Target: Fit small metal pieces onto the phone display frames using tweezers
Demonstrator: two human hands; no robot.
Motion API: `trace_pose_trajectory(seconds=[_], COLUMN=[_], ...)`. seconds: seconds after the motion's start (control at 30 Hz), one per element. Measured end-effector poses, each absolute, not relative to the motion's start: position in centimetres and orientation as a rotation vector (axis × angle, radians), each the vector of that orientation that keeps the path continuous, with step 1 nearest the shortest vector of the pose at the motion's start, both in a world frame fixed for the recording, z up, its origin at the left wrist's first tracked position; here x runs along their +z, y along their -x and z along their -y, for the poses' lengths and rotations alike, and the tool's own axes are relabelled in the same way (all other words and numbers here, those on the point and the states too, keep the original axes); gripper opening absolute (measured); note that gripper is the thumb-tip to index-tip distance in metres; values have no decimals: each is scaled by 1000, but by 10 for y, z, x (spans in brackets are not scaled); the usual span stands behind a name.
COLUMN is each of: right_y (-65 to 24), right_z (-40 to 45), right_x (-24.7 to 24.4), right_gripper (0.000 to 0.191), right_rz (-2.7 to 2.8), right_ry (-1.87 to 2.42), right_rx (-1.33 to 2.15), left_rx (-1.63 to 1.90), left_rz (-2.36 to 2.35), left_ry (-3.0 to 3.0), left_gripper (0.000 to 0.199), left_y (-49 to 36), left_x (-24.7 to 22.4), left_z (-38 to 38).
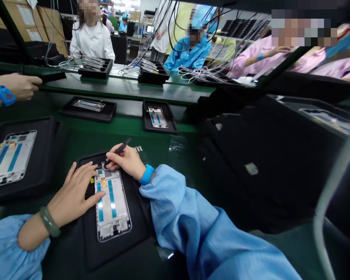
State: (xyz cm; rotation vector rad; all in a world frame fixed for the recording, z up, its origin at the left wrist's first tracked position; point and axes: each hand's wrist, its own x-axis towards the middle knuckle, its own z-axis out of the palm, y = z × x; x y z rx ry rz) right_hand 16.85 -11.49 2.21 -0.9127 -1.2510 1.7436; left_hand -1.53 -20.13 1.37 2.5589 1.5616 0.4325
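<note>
A phone frame [119, 202] with two blue strips lies on a black foam tray [90, 245] in front of me. My left hand [76, 190] rests over its left edge, fingers spread, thumb on the frame near a blue strip. At the frame's top end, my right hand [125, 161] grips dark tweezers [121, 147] like a pen. Close to the tweezers' hidden tips, a small metal-looking piece [103, 165] shows at the top edge. Whether the tips hold it, I cannot tell. A yellow tab [92, 180] sticks out at the left side.
At left, another phone frame [13, 157] lies on a foam tray [43, 155]. Two more trays [111, 112] [146, 126] stand ahead by the conveyor [128, 93]. A co-worker's hand [23, 86] reaches in from the left. Black foam [239, 155] fills the right; a pale cable [323, 210] hangs there.
</note>
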Motion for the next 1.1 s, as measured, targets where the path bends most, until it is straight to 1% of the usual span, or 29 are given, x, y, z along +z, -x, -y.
trace_pose_trajectory(seconds=[0.3, 0.7, 1.1], right_y=[-168, -169, -170], right_z=[118, 117, 119], right_x=[17, 15, 11], right_gripper=[18, 18, 16], right_rz=[1504, 1631, 1713], right_ry=[945, 959, 976], right_rx=[1662, 1596, 1493], left_rx=[446, 476, 427], left_rz=[-1601, -1588, -1585], left_ry=[-2444, -2415, -2531], left_gripper=[42, 43, 48], left_y=[13, 11, 11], left_x=[12, 14, 14], left_z=[208, 209, 209])
